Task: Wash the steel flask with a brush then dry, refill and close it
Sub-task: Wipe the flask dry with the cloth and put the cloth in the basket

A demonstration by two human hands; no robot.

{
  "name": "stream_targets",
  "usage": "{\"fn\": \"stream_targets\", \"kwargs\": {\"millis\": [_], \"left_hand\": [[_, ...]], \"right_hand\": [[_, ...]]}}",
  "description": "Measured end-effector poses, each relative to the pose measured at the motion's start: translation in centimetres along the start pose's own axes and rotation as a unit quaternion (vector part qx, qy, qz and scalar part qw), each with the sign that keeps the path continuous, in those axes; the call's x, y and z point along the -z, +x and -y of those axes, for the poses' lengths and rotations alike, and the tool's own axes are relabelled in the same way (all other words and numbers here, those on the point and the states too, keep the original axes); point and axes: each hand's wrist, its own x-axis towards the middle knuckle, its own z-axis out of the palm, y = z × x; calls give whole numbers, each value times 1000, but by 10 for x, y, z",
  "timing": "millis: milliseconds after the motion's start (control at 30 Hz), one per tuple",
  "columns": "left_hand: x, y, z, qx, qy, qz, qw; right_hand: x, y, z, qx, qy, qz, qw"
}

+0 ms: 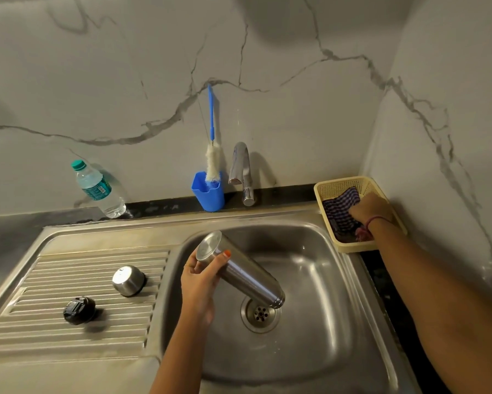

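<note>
While the clear plastic water bottle with a green cap (pixel 98 189) waits at the far left against the marble wall, probably for the refill, the black round stopper (pixel 79 310) and the small steel cup lid (pixel 128 280) lie on the ribbed draining board (pixel 40 294), put aside so the flask can be cleaned open. The left hand (pixel 199 282) curls its fingers around the base end of the cylindrical steel flask (pixel 240 270), holding it tilted mouth-down over the drain of the steel sink (pixel 310 280); I judge this lets the water run out. Behind, the blue-handled white bottle brush (pixel 213 160) stands in a blue plastic holder (pixel 207 191) beside the chrome tap (pixel 240 172). At the right, the right hand (pixel 367 210) closes on the blue checked cloth (pixel 340 210) in the cream plastic basket (pixel 335 187), probably for drying
</note>
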Motion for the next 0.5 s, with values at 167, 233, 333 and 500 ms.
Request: {"fn": "stream_targets", "kwargs": {"millis": [167,233,333,500], "left_hand": [[3,-6,-6,-11,4,12,1000],[6,-7,-9,-12,4,12,1000],[12,-7,-13,-15,3,26,1000],[22,-7,-20,-28,16,58,998]], "right_hand": [[14,3,4,-51,229,51,971],[20,-3,7,-78,314,70,944],[30,-10,9,-92,404,57,908],[57,-41,19,-106,572,26,813]]}}
